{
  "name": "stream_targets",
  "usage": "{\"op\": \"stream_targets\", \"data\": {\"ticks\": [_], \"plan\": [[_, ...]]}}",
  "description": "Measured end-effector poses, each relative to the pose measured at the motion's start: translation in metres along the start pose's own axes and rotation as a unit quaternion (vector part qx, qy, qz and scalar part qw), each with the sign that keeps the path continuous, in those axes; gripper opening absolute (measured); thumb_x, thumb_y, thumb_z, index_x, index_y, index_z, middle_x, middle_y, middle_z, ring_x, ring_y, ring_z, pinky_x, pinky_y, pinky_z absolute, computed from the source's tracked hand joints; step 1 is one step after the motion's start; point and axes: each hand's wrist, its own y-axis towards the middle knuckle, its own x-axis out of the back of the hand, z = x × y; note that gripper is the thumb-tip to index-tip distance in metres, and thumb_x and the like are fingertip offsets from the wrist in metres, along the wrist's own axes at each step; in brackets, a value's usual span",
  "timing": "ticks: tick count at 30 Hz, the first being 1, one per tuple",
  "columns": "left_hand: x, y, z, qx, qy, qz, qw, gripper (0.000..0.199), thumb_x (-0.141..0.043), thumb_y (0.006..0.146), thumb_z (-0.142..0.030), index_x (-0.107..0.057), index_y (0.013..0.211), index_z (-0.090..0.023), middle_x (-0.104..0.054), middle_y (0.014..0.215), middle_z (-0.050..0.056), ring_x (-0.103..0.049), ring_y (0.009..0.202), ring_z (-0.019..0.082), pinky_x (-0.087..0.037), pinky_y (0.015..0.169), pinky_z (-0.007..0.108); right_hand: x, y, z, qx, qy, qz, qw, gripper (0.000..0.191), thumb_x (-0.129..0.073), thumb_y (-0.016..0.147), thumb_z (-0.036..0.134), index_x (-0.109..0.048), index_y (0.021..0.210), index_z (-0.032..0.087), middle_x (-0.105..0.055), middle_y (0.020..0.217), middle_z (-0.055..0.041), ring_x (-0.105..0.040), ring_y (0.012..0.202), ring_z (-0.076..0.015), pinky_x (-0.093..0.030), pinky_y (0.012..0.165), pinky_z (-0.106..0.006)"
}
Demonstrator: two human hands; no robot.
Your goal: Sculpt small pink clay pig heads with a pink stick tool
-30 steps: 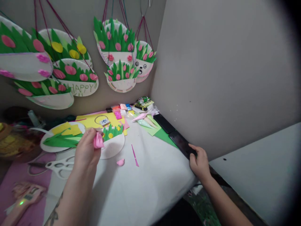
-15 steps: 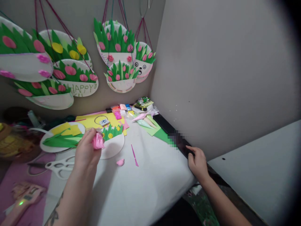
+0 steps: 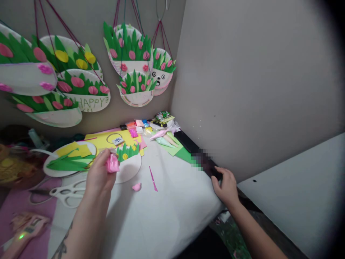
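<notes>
My left hand (image 3: 101, 172) is closed around a small packet of pink modelling clay (image 3: 112, 163), held up above the table. My right hand (image 3: 225, 185) rests at the table's right edge, against a long black flat object (image 3: 188, 142) beside the wall. Its thumb and index finger are apart, with the fingertips at the black object's near end; part of that object is blurred out. On the white table lie a small pink clay lump (image 3: 136, 187) and a thin pink strip (image 3: 153, 178). A paper plate with green paper grass (image 3: 129, 171) is partly behind my left hand.
White-handled scissors (image 3: 67, 194) and a pink device with a green light (image 3: 29, 226) lie at the left. Green strips fill a plate (image 3: 48, 165). Clay packets (image 3: 133, 133) and piping bags (image 3: 164, 138) sit at the back. Decorated plates (image 3: 132, 54) hang on the wall.
My right thumb and fingers have spread a little at the black object's end. My left hand keeps the pink packet in nearly the same place. The view has shifted slightly.
</notes>
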Motion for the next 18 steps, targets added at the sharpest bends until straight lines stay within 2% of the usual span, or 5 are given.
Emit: {"op": "stream_targets", "data": {"ticks": [7,18], "plan": [[-0.0018,-0.0022,-0.0009,-0.001,-0.003,-0.005,1.0,0.019,-0.057,0.08,-0.009,-0.058,0.062,-0.015,-0.053,0.058,-0.002,-0.051,0.049,0.007,-0.04,0.039,0.016,-0.0029,-0.002,-0.0017,0.008,-0.003,0.034,0.999,0.037,-0.052,0.084,0.034,-0.053,0.117,0.016,-0.063,0.11,-0.0143,-0.053,0.109,-0.0321,-0.045,0.094,-0.051],[0.0027,0.001,0.0006,0.001,-0.009,0.002,1.0,0.011,-0.062,0.075,-0.011,-0.059,0.065,-0.014,-0.054,0.06,-0.002,-0.05,0.05,0.007,-0.04,0.042,0.015,-0.0015,-0.0005,-0.0011,0.02,0.014,0.007,1.0,0.035,-0.053,0.083,0.032,-0.051,0.114,0.017,-0.064,0.111,-0.0143,-0.054,0.108,-0.0308,-0.045,0.094,-0.051]]}}
